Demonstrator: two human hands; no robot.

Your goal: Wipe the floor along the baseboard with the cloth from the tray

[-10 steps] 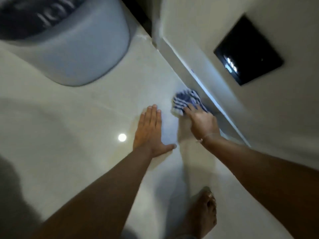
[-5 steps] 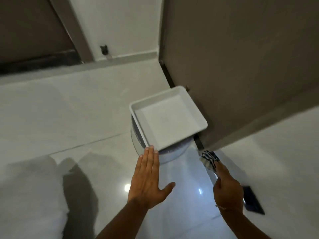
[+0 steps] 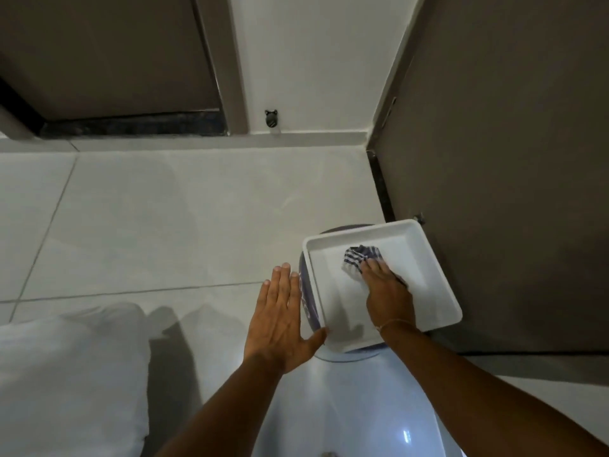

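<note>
Open floor [image 3: 164,225] runs wide from nine to twelve o'clock — nothing on it. At two o'clock the tray [image 3: 438,282] sits hard against the brown wall [image 3: 510,159] — no gap. A white cushion [image 3: 66,384] blocks eight o'clock.

No text, label, brand, number or sign can be read anywhere in the view. The side of the round container [image 3: 308,301] under the tray [image 3: 438,285] carries some pale marks that may be lettering, but the left hand [image 3: 280,321] covers part of them and the rest is too blurred to read.
</note>
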